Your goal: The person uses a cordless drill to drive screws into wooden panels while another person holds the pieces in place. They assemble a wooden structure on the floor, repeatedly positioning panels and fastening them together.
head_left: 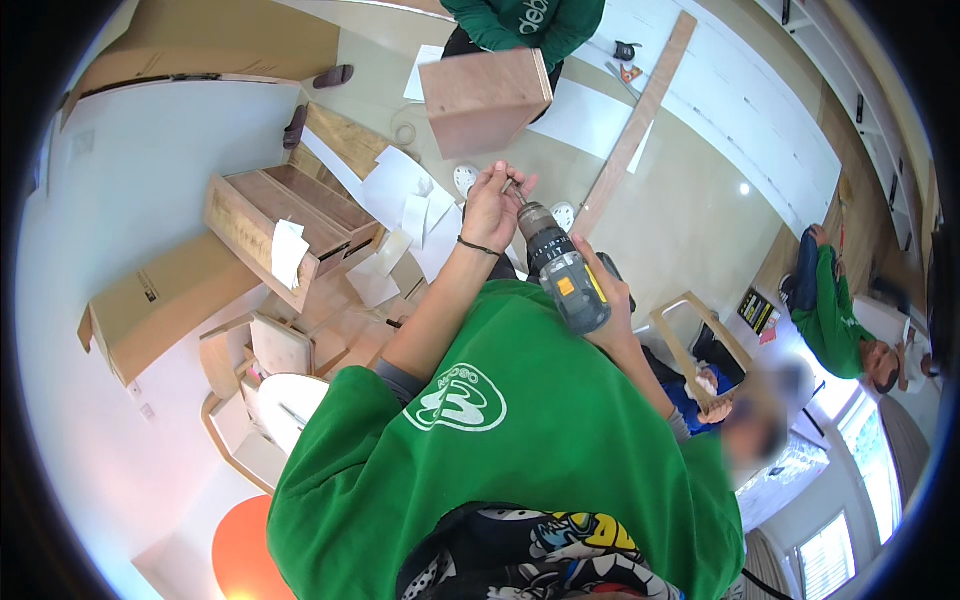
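A grey and black cordless drill [562,262] with a yellow patch points away from me, its chuck toward my left hand. My right hand [612,300] is closed around its grip, which is partly hidden. My left hand [488,210], with a dark band at the wrist, is pinched at the front of the chuck. Its fingers hold the slim metal drill bit [516,192]; the tip is hidden. Just beyond, a person in a green top steadies a reddish-brown wooden box [482,100] on the floor side of my hands.
An open wooden drawer unit [290,225] with paper on it and a cardboard box [170,295] stand at left. White sheets [400,205] litter the floor. A long wooden board [640,120] lies by white panels [745,110] at right. Other people sit at far right; a wooden chair [250,400] stands near left.
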Demonstrator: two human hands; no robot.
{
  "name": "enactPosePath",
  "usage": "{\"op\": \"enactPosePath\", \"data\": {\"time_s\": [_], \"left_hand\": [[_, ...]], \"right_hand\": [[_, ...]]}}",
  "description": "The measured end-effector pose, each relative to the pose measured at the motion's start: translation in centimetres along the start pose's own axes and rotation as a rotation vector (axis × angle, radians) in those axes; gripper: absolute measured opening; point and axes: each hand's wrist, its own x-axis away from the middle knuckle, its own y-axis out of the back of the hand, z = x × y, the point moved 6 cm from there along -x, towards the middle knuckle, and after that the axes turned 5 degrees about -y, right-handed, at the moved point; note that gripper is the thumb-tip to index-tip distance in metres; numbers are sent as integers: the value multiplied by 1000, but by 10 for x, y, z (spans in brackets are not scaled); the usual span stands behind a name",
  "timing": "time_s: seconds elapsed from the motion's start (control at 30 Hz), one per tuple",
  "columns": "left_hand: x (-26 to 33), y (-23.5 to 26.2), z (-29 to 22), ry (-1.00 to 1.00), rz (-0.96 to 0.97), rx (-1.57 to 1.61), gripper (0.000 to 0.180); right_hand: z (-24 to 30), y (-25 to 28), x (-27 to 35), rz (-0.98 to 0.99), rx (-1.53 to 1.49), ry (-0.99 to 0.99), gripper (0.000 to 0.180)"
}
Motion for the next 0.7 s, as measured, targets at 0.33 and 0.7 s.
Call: {"op": "enactPosePath", "data": {"time_s": [0.33,0.7], "left_hand": [[2,-1,4,-58,-28,85,11],[10,3,1,-115,-160,70,21]], "right_hand": [[7,-3,3,-36,-58,-8,76],[5,6,0,26,69,85,76]]}}
